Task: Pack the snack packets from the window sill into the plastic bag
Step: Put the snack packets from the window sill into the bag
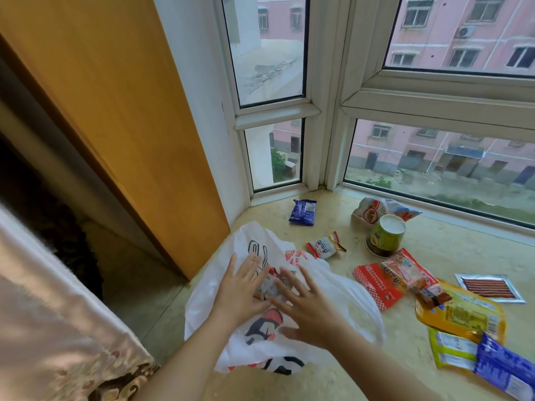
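Two hands, left hand, right hand, fingers spread flat on crumpled white plastic bag

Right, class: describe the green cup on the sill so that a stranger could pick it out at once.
Start at the window corner and come down to the window sill. Among the flat snack packets stands the green cup, just in front of a crumpled white and red packet. It is the only round, upright thing there, with a white top.

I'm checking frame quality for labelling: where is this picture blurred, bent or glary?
Head view: wide-angle bend curves the window frame; motion blur smears the right hand and blue packet at the lower right; soft daylight, no harsh glare.
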`<action>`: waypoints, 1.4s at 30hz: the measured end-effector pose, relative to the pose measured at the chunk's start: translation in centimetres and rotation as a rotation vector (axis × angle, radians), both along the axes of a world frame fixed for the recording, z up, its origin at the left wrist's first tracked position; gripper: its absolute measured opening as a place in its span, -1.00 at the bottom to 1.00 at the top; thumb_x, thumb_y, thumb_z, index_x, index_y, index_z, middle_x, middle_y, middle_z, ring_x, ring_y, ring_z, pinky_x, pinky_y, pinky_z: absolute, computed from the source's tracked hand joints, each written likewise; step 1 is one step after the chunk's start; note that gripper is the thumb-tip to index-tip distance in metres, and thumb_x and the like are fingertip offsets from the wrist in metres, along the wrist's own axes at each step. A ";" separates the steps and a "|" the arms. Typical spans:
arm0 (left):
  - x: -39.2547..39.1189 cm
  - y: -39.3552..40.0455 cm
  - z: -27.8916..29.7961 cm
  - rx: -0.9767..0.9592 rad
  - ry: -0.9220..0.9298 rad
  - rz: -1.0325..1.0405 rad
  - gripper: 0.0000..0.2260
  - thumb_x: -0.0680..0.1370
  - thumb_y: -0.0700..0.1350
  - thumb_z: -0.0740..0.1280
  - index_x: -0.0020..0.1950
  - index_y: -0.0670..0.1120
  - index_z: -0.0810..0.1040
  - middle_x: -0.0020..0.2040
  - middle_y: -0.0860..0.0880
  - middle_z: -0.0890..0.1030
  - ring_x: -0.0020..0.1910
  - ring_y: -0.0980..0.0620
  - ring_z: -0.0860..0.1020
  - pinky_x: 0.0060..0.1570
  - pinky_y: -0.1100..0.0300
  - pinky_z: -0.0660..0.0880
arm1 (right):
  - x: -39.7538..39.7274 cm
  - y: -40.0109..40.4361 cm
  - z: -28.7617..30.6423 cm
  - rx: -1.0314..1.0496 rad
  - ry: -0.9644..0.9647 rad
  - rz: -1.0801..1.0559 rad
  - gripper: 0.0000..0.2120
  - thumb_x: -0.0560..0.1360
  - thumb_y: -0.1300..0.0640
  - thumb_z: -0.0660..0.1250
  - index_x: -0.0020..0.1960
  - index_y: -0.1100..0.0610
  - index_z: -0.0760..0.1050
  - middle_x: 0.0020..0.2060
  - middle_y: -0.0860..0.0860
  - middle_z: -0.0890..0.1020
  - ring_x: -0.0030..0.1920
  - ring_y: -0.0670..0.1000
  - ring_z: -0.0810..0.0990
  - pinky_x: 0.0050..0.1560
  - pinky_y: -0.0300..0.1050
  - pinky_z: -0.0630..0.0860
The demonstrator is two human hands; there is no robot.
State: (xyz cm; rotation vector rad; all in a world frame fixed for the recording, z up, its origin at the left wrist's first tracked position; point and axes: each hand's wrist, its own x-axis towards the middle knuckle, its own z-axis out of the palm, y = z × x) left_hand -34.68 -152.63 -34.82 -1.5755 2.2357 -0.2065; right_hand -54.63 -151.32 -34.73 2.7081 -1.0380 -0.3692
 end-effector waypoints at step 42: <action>-6.2 1.9 0.8 -0.359 0.468 -0.165 -0.50 0.38 0.28 0.28 0.18 0.01 0.61 0.22 0.02 0.60 0.27 -0.02 0.51 0.24 -0.08 0.34 | -11.5 5.3 -2.4 0.181 -0.261 -0.259 -0.47 0.48 -0.24 0.08 0.36 -0.05 0.42 0.32 0.10 0.51 0.24 0.14 0.55 0.12 0.04 0.55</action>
